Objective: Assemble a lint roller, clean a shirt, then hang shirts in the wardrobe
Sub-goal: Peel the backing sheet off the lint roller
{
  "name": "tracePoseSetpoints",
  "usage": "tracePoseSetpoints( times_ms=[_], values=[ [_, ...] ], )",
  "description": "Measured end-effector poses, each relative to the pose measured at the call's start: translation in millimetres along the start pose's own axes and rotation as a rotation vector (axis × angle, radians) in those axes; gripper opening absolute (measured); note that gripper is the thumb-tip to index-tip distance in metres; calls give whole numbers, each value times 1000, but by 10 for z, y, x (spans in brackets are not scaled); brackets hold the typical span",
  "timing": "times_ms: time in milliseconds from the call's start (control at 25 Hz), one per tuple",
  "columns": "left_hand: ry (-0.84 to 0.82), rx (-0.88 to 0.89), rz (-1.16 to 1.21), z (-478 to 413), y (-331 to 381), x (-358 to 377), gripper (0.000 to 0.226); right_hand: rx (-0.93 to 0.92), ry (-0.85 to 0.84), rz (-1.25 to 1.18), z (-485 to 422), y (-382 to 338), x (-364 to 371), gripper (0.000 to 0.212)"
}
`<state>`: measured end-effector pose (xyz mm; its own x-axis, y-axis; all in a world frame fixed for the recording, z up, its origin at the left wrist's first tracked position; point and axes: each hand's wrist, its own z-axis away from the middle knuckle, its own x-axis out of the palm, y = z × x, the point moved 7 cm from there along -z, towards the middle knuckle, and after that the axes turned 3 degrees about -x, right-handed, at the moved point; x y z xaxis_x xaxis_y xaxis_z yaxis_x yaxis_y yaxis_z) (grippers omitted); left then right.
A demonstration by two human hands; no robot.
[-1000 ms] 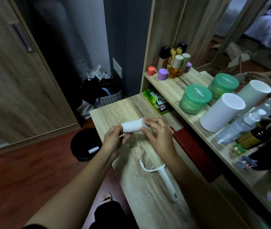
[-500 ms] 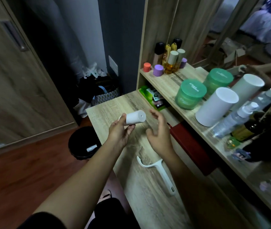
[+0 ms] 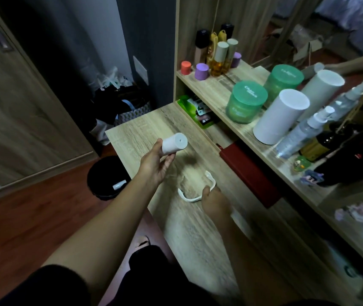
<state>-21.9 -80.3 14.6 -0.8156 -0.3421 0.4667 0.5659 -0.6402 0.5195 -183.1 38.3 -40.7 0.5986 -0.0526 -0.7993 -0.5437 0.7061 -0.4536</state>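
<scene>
Assembly looks to be at its first step. The roll (image 3: 174, 143) and the handle (image 3: 188, 198) are two separate pieces with bare desk (image 3: 198, 244) between them, so nothing is put together yet. No shirt shows anywhere in view, so cleaning and hanging are both left to do. The wooden door (image 3: 21, 111) at the left may be the wardrobe, though I cannot tell.

The left grip (image 3: 156, 165) holds the roll up above the desk, with fingers and thumb wrapped round its nearer end. The roll's far flat end, which has a small hole in the centre, points away towards the shelf (image 3: 220, 85).

The right grip (image 3: 215, 200) is low at the desk, curled over the handle where the curved white fork (image 3: 211, 178) meets the stem. The fork arcs out from under the thumb and fingers on the far side, and the stem is hidden under the hand and wrist. That spot is a little blurred, so I cannot tell whether the handle is lifted or lies flat on the desk.

The roll sits higher than the handle, to its left and further away. By my judgement, the handle has to come up to the roll so the fork can seat in the holed end.
</scene>
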Motion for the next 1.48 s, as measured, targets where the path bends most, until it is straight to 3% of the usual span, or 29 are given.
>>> tracePoseSetpoints(
  times_ms=[200,400,680,1000,1160,1360,1480],
  values=[
    [-55,19,-145,-10,114,-112,11,-414,122,-104,207,-623,-628,47],
    [-125,107,-466,-3,205,-147,4,-696,186,161,316,-1096,-1041,41],
    [-257,120,-547,98,138,-86,10,-723,150,217,239,-1173,-935,39],
    [-341,137,-473,195,48,-48,18,-689,114,222,221,-1187,-919,39],
    [-384,91,-413,309,-63,29,42,-670,105,207,233,-1220,-893,39],
    [-323,134,-524,397,-106,116,81,-621,105,167,259,-1273,-882,41],
    [-293,154,-577,397,-113,106,87,-567,106,134,260,-1242,-867,43]
  ],
)
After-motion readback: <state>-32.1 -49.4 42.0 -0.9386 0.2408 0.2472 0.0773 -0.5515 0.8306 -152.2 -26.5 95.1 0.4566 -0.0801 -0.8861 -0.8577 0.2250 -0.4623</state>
